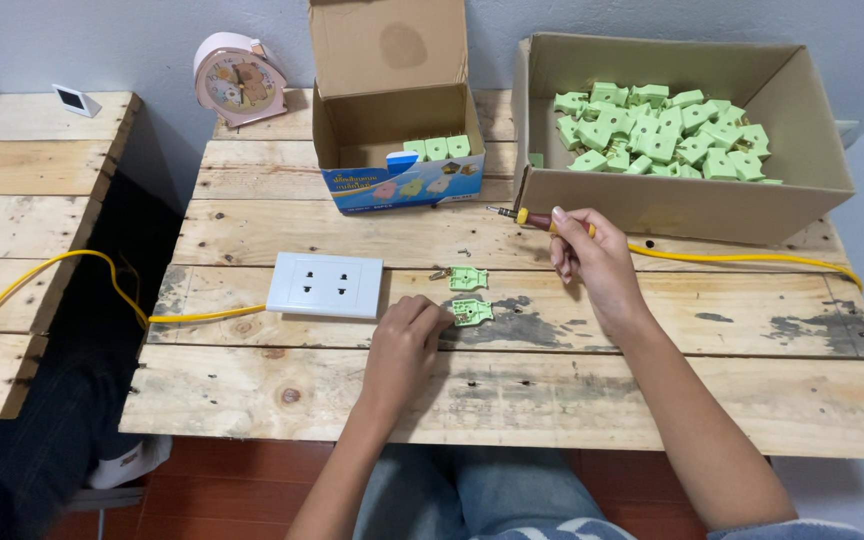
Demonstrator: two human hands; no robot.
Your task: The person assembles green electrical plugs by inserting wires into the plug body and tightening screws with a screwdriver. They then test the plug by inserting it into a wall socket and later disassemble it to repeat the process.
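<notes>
A: Two small green plastic plug parts at frame centre, one above the other. Left hand pinches the lower one's left edge.

B: Right hand?

A: Clenched on the yellow-handled screwdriver, up-right of both. Parts look light, rigid; grip the flat sides.

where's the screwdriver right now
In the head view, the screwdriver is in the right hand, right of centre, just in front of the large cardboard box of green plugs.
</notes>
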